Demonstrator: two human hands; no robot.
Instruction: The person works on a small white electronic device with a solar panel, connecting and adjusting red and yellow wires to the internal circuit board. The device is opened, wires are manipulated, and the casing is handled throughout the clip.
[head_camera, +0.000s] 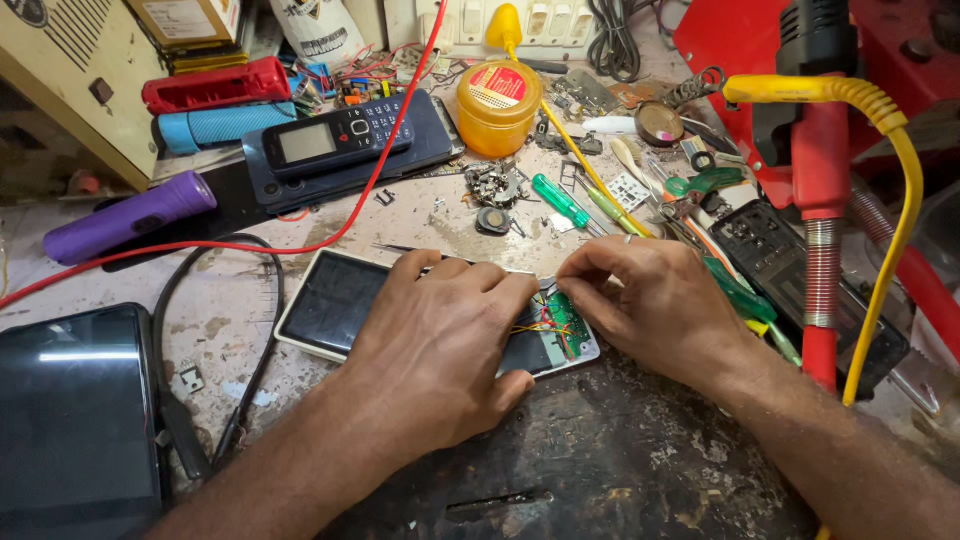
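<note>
Pressing flat on an opened white-framed device (330, 300), the left hand (440, 345) lies palm down with fingers together, covering the device's middle on the cluttered counter (230, 330). The device's long axis runs from the left hand's outer side toward the right hand (655, 305), dipping slightly at that end. There its small green circuit board (566, 318) and thin yellow and red wires (535, 327) lie exposed, just beyond the left fingertips. The right hand is the nearer one to the board, its fingers curled and bunched at the board's edge; whether they pinch a wire cannot be told. Beyond both hands stands a closed orange jar (497, 108), its contents hidden, beside a dark keypad phone (335, 140).
</note>
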